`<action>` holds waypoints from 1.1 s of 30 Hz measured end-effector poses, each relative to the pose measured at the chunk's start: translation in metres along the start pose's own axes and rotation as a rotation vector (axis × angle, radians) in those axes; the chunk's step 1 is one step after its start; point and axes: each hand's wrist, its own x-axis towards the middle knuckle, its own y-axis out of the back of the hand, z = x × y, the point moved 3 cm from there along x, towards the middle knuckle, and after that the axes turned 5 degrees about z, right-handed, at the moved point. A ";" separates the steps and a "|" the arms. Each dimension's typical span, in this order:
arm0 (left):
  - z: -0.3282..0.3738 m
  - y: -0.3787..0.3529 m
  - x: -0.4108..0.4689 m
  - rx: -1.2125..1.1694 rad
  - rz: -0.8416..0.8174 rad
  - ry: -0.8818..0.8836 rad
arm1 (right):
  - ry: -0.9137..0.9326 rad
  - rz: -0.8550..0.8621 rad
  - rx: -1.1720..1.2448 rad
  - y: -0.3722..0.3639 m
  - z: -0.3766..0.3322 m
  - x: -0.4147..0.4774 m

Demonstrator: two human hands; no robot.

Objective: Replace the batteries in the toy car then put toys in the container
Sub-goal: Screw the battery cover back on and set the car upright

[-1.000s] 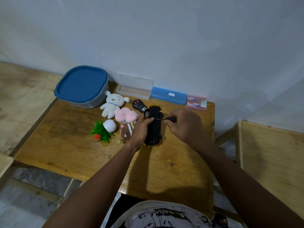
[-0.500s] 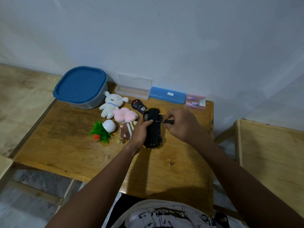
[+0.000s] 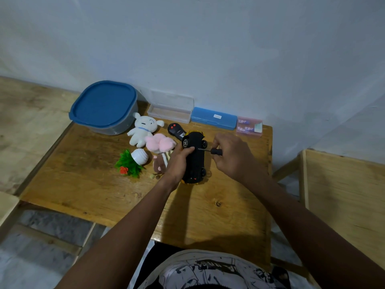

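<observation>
A black toy car [image 3: 194, 161] lies upside down in the middle of the wooden table [image 3: 83, 184], wheels up. My left hand [image 3: 179, 161] grips its left side. My right hand [image 3: 231, 155] holds a small black-handled screwdriver [image 3: 214, 151] whose tip points left onto the car's underside. Left of the car lie a white plush [image 3: 143, 128], a pink plush [image 3: 160, 143], a small fake plant in a white pot [image 3: 133, 161] and a black remote [image 3: 177, 131]. A grey container with a blue lid [image 3: 104, 106] stands shut at the back left.
Along the wall sit a clear plastic case [image 3: 170, 109], a blue case [image 3: 214, 117] and a pink battery pack [image 3: 249, 127]. A wooden board [image 3: 343, 195] stands to the right of the table. The table's near edge meets my torso.
My right hand has shifted slightly right and turned on the screwdriver, showing more of its handle. The left hand stays on the car.
</observation>
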 end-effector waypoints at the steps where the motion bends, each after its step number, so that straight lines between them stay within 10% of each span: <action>1: 0.001 -0.001 -0.001 0.005 -0.001 -0.003 | 0.003 0.030 -0.039 0.002 0.000 0.000; 7: 0.009 -0.001 -0.005 0.062 0.011 -0.058 | 0.010 0.053 -0.263 0.005 -0.004 0.001; 17: 0.021 -0.002 -0.012 0.098 0.002 -0.077 | 0.062 -0.002 0.068 0.014 -0.003 0.007; 24: 0.039 -0.004 -0.027 0.185 0.031 -0.096 | 0.033 0.107 -0.233 0.010 -0.004 0.007; 33: 0.043 -0.003 -0.031 0.212 0.073 -0.088 | 0.067 0.040 0.038 0.011 -0.007 0.008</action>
